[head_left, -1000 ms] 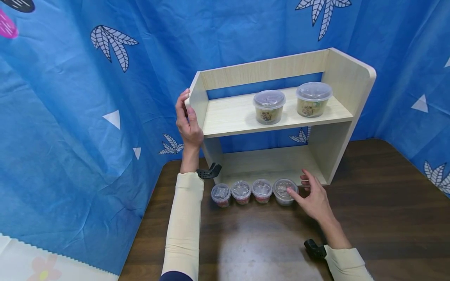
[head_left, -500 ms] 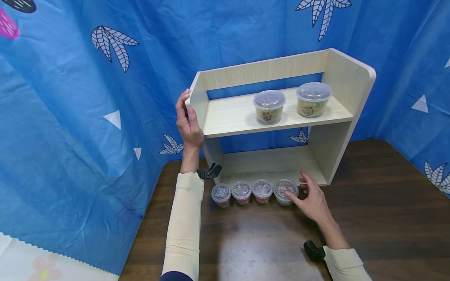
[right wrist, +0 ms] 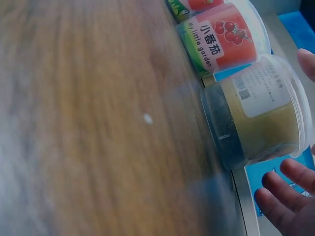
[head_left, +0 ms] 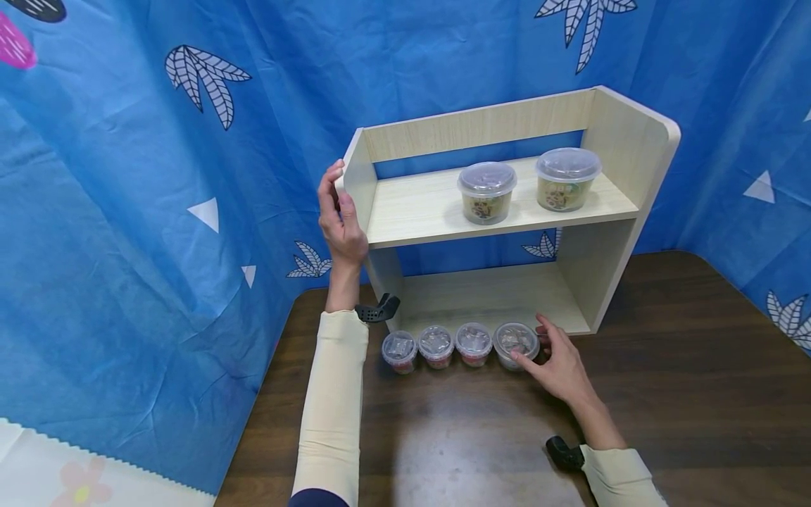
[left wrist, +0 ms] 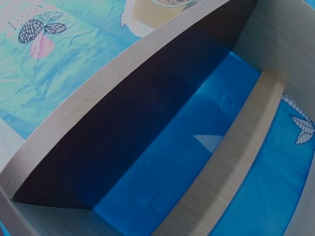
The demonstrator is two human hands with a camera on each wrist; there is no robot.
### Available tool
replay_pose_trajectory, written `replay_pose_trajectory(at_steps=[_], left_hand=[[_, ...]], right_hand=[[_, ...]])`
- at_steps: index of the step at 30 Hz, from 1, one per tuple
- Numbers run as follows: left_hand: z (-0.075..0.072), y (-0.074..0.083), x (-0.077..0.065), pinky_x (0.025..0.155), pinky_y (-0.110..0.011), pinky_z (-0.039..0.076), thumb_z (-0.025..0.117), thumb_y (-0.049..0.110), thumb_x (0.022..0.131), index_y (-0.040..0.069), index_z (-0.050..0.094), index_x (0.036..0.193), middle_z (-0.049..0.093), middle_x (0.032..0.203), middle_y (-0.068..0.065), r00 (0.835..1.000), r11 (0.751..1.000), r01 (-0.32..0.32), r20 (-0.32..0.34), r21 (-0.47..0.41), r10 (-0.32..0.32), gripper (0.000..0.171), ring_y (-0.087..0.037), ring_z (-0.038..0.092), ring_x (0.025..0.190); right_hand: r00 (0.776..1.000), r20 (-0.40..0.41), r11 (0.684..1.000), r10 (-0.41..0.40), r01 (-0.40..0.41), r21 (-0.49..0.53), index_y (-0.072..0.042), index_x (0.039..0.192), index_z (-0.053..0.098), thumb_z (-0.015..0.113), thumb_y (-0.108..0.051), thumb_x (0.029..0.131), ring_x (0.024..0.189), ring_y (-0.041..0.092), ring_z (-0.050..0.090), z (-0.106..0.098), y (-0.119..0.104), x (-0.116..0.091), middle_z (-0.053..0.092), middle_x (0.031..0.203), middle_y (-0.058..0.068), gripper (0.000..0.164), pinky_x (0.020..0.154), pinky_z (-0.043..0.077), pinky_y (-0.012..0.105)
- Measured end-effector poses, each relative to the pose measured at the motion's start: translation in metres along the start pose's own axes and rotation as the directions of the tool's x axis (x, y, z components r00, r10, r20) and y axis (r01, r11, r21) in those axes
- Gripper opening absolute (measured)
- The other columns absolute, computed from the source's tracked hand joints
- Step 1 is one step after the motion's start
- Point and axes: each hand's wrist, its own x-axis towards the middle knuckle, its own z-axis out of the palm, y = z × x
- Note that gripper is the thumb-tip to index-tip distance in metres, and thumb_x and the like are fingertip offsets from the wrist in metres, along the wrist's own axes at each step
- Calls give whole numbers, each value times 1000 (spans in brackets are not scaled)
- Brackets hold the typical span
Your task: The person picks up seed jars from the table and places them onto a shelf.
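My left hand [head_left: 343,229] grips the left side panel of a pale wooden two-tier shelf [head_left: 481,134], thumb on the front edge. The left wrist view shows the shelf [left wrist: 88,98] up close; the hand is out of sight there. At the lower shelf's front edge, my right hand [head_left: 560,367] is beside the rightmost lidded plastic tub [head_left: 516,339], its thumb over the lid and its fingers spread at the far side. Up close, this tub [right wrist: 268,118] has a white printed label and a dark lower part. The right fingertips [right wrist: 268,196] appear just apart from it.
Left of that tub stand a smaller lidded cup [head_left: 473,343] with a red tomato label, another cup [head_left: 436,346] and a third cup [head_left: 400,351]. Two larger tubs, one left [head_left: 486,193] and one right [head_left: 567,179], sit on the upper tier. Blue curtain [head_left: 190,282] hangs behind.
My right hand has shifted slightly left, its fingers and thumb closer around the rightmost tub. The left hand stays on the shelf panel.
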Motion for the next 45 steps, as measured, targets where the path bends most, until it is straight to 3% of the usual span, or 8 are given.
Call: replay_pose_trajectory(at_steps=[5,9,14,22,31,36,41,45], left_hand=[[0,0,0,97,-48,48,34,-12,90,-18,40,122,46,128,-40,1000,1000,6,-1,0,-6,33,-48,52,118],[0,-15,-4,98,-46,48,34,-11,91,-16,41,124,46,131,-38,1000,1000,5,-5,0,-5,34,-44,52,120],[-2,-34,-8,100,-42,47,36,-4,94,-11,42,128,48,136,-30,1000,1000,2,-9,-15,-2,35,-33,52,124],[-2,-39,-8,101,-41,46,39,1,94,-11,42,128,48,137,-29,1000,998,-6,-12,-58,5,36,-32,52,125],[-2,-36,-7,101,-43,46,38,2,94,-10,42,128,48,137,-28,1000,998,-5,-9,-56,4,36,-33,52,125],[-2,-33,-7,100,-42,46,36,-5,93,-12,41,127,47,135,-32,1000,1000,6,-3,-21,-6,35,-42,51,123],[0,-13,-3,99,-45,47,33,-11,92,-17,40,124,45,131,-39,1000,1000,14,4,-11,-13,33,-51,50,118],[0,1,-1,99,-43,47,34,-10,92,-16,40,123,45,131,-39,1000,999,24,7,-23,-24,33,-48,51,119]], right_hand=[[1000,29,1000,-4,4,-10,2,150,31,79,-38,82,106,42,55,2,2,1,50,125,27,92,90,48,58],[999,43,1000,-13,13,-16,3,150,31,81,-38,80,109,42,54,4,2,1,51,125,28,95,90,48,58],[998,63,1000,-7,8,-24,5,150,29,81,-40,79,122,47,48,5,2,1,45,136,32,99,95,44,61],[995,98,999,-1,4,-33,6,151,27,80,-42,80,133,51,36,7,2,2,35,148,33,101,102,34,66],[993,119,999,19,-15,-38,6,152,24,78,-45,81,133,52,36,7,2,2,33,148,34,102,103,34,66],[993,117,999,24,-19,-43,8,148,29,78,-44,82,128,51,42,8,1,1,41,142,35,98,100,37,65],[992,115,998,43,-38,-46,7,147,31,78,-45,81,124,50,46,9,0,1,46,137,34,96,99,38,64],[992,114,998,43,-39,-44,8,146,32,79,-45,81,123,50,48,9,0,1,48,135,34,96,98,39,64]])
